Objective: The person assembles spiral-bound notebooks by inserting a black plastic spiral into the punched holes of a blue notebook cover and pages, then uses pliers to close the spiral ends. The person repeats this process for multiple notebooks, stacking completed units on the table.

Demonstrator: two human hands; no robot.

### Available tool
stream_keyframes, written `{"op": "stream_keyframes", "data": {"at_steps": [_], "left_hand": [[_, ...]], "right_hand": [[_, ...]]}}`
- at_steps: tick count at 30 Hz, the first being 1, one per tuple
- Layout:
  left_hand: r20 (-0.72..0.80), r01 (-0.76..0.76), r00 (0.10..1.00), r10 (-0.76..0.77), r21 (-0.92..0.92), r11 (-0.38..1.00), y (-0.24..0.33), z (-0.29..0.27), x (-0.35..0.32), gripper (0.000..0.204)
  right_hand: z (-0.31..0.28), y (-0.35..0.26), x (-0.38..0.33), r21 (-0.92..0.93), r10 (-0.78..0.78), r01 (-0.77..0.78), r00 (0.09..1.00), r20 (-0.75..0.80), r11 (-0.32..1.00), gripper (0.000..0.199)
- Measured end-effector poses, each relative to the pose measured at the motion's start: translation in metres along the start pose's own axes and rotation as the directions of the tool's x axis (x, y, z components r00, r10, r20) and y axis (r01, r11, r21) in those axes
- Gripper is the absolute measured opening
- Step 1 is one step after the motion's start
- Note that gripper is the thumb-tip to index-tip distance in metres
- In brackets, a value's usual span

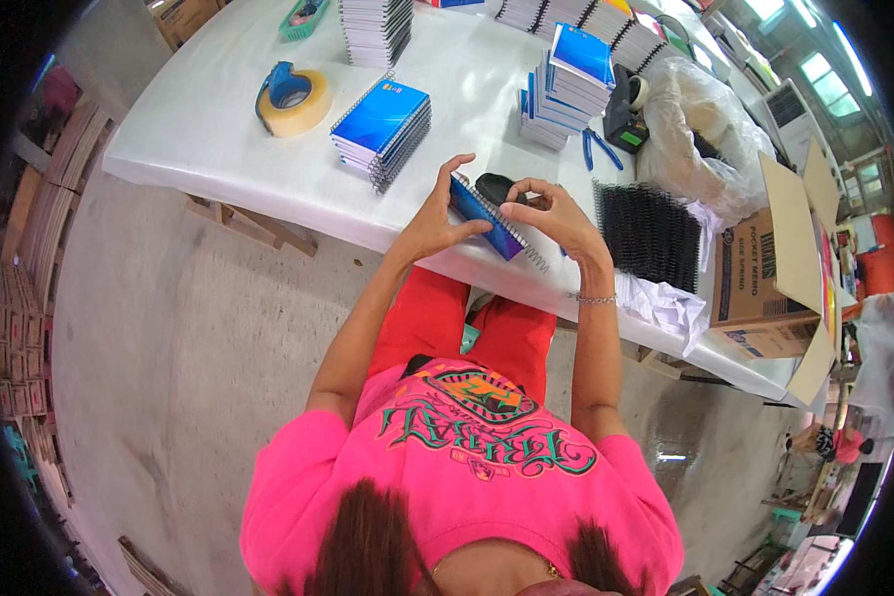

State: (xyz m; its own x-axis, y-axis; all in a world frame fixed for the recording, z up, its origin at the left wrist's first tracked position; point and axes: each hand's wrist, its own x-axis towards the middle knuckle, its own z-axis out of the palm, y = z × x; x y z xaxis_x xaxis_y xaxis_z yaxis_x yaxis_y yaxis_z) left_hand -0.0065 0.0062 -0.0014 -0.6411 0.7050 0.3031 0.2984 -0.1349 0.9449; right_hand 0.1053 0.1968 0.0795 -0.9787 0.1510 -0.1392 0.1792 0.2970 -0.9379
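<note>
Long brown hair (368, 536) falls over a bright pink shirt (467, 437) and, beyond it, red trousers (422, 318), as this person works at a white-covered table (199, 109). Both hands are close together at the near edge, with a small blue notebook (487, 221) tilted between them. Its cover is clasped by the left hand (429, 226), thumb on the near face and fingers stretched up along the far end. A metal coil (534, 256) runs along the notebook's edge on the right-hand side, its loose tail hanging toward the person. The right hand (561, 219) has its fingers curled in by that edge; from where I stand I cannot tell whether they pinch the wire. Just beyond the hands sits a dark rounded object (494, 186). Ahead and left of the left hand are a stack of blue notebooks (382, 119) and a tape roll (303, 107). Past the right hand stand more stacked notebooks (571, 84), near blue-handled pliers (601, 151); to its right lie black coils (648, 235), then an open cardboard box (755, 268).
</note>
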Motion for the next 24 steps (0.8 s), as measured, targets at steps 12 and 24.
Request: {"op": "stream_keyframes", "data": {"at_steps": [12, 24], "left_hand": [[0.038, -0.048, 0.998, 0.046, 0.041, 0.998, 0.006, 0.001, 0.001, 0.103], [-0.363, -0.003, 0.932, 0.008, 0.014, 1.0, -0.014, 0.028, -0.003, 0.053]], "right_hand": [[-0.001, 0.016, 0.025, -0.166, -0.068, 0.058, 0.996, -0.057, 0.984, 0.039], [-0.024, 0.064, 0.009, -0.481, -0.224, -0.047, 0.844, -0.488, 0.875, 0.076]]}}
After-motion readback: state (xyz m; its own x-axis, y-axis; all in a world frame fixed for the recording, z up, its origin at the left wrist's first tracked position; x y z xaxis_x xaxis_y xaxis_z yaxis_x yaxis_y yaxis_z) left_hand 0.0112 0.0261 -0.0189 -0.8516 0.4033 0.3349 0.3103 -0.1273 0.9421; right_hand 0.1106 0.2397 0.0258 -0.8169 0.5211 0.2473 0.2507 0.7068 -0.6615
